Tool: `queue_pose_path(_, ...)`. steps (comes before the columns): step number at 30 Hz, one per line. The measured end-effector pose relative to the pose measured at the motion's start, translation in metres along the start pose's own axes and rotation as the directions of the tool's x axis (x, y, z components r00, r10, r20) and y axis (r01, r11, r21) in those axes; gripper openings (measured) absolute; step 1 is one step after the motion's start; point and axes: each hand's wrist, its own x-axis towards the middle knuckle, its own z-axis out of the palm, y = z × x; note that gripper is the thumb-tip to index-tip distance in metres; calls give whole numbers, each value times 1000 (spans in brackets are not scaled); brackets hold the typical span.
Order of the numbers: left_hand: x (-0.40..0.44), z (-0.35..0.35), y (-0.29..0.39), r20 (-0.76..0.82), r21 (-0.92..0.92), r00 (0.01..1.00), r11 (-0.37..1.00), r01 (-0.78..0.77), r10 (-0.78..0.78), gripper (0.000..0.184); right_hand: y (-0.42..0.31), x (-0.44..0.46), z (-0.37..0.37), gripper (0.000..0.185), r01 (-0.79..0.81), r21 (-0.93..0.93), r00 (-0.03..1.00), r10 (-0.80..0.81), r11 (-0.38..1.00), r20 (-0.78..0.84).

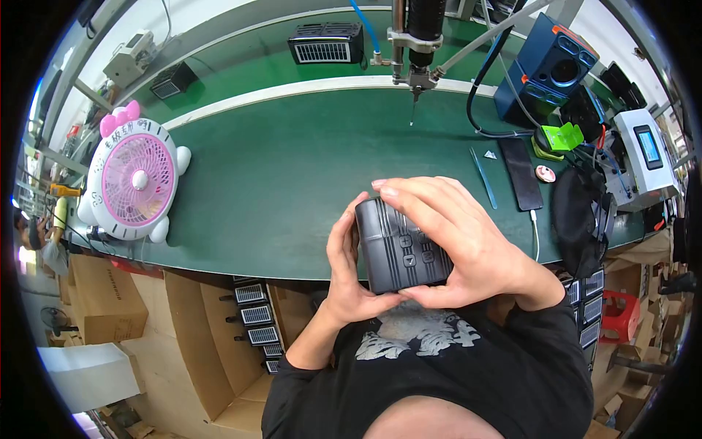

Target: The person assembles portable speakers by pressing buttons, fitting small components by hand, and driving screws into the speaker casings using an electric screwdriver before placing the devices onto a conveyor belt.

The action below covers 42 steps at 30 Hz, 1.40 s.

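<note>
Between my two hands is a black box-shaped device [387,252] with several buttons on the face turned up, held over the front edge of the green table [278,168]. My left hand [344,267] wraps its left side, thumb along the lower edge. Across the top and right side lies my right hand [464,241], its fingers covering part of the buttons. Both hands touch the device, and its underside is hidden.
A pink and white fan [139,179] stands at the left. Above the table hangs a screwdriver tool [415,80]. Tweezers [483,178], a phone [520,174] and a blue-screen machine [647,150] are at the right. Below the edge, an open carton [208,329] holds solar-panelled devices.
</note>
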Motion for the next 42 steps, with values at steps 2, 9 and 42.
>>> queue_pose_path(2,0,1,3,-2,19,1000,1000,2,-2,128,-1,0,-3,100,-24,20,997,22,1000,77)
queue_pose_path(9,3,2,8,-21,86,998,995,-55,57,130,0,-5,6,101,-51,20,996,49,998,74)
queue_pose_path(42,58,-24,37,269,435,929,829,-353,255,58,42,-32,19,50,267,82,937,-240,960,-253)
